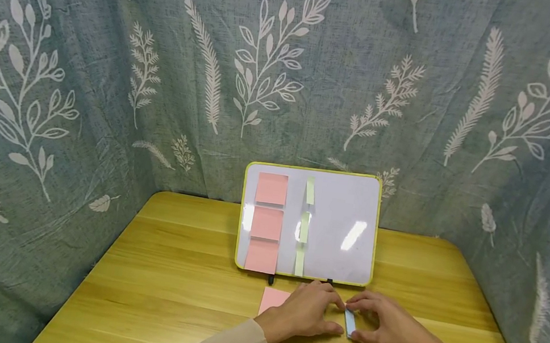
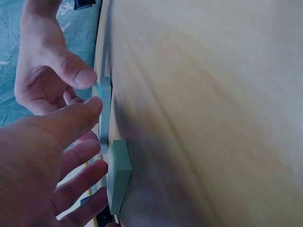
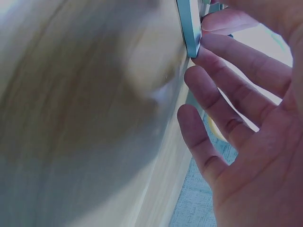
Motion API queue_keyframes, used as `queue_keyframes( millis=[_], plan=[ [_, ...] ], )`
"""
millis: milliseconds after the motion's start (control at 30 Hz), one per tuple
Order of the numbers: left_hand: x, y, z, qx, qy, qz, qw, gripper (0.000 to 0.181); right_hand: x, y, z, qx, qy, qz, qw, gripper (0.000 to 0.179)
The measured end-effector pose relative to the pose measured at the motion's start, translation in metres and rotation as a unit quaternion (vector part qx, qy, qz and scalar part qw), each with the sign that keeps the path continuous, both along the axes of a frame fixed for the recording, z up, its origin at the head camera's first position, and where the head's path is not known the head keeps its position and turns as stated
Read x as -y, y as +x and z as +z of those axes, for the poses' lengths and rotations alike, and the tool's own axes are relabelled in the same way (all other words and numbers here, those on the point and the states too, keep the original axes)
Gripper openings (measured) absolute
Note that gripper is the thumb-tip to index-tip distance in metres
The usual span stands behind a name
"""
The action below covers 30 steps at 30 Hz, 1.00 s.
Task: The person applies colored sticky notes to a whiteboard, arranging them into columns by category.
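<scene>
A narrow blue sticky-note pad point(image 1: 349, 323) lies on the table between both hands in the head view. My right hand point(image 1: 392, 326) spans its length, index fingertip at the far end and thumb at the near end. From the other side, my left hand point(image 1: 306, 312) curves toward it, with thumb and index fingertips close to its long edge. The left wrist view shows the blue pad's side and a green pad point(image 2: 119, 177) by the left fingers. That green pad is hidden in the head view. A pink sticky-note pad point(image 1: 273, 299) is partly covered by the left hand.
Behind the hands a yellow-framed whiteboard point(image 1: 342, 208) stands on small black feet. It carries a column of pink notes point(image 1: 267, 223) and a column of narrow green notes point(image 1: 304, 228). Patterned curtains point(image 1: 286, 81) surround the wooden table point(image 1: 164, 278).
</scene>
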<state>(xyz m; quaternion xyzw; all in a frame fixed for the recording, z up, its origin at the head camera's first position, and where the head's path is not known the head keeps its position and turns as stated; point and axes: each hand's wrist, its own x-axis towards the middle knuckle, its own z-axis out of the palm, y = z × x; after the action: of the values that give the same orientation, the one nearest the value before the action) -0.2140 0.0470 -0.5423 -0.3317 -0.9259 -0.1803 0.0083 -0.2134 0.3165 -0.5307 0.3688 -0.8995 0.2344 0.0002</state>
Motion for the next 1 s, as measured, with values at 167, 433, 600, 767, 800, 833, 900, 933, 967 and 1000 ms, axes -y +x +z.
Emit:
queue_keyframes(
  millis=[167, 433, 600, 767, 800, 833, 900, 933, 967, 1000],
  plan=[
    [-0.002, 0.000, 0.000, -0.001, 0.000, -0.001, 1.0000, 0.042, 0.000, -0.001, 0.001, 0.000, -0.019, 0.006, 0.9998, 0.032],
    [-0.005, 0.000, 0.003, 0.004, 0.006, 0.004, 1.0000, 0.041, 0.002, -0.003, 0.002, 0.056, -0.052, -0.015, 0.9970, 0.013],
    [-0.008, 0.000, 0.002, 0.001, 0.003, 0.013, 0.9999, 0.042, 0.002, -0.005, 0.000, 0.050, -0.072, -0.014, 0.9960, 0.008],
    [-0.012, 0.000, 0.000, -0.006, 0.002, 0.033, 0.9994, 0.045, 0.001, -0.007, -0.002, 0.051, -0.089, -0.014, 0.9946, 0.008],
    [-0.013, 0.000, 0.000, -0.007, 0.003, 0.037, 0.9993, 0.046, 0.001, -0.007, -0.002, 0.050, -0.090, -0.016, 0.9945, 0.009],
    [-0.015, 0.000, 0.000, -0.009, 0.004, 0.042, 0.9991, 0.048, 0.002, -0.007, -0.002, 0.050, -0.090, -0.019, 0.9945, 0.009],
    [-0.017, 0.001, 0.000, -0.014, 0.002, 0.050, 0.9986, 0.050, 0.002, -0.008, -0.003, 0.048, -0.088, -0.026, 0.9946, 0.009],
    [-0.018, 0.001, 0.000, -0.016, 0.001, 0.054, 0.9984, 0.051, 0.003, -0.008, -0.002, 0.048, -0.087, -0.030, 0.9946, 0.009],
    [-0.019, 0.001, 0.000, -0.019, -0.001, 0.057, 0.9982, 0.051, 0.003, -0.008, -0.002, 0.048, -0.086, -0.033, 0.9946, 0.008],
    [-0.020, 0.001, 0.000, -0.023, -0.004, 0.060, 0.9980, 0.051, 0.003, -0.008, -0.002, 0.052, -0.085, -0.038, 0.9943, 0.008]
  ],
)
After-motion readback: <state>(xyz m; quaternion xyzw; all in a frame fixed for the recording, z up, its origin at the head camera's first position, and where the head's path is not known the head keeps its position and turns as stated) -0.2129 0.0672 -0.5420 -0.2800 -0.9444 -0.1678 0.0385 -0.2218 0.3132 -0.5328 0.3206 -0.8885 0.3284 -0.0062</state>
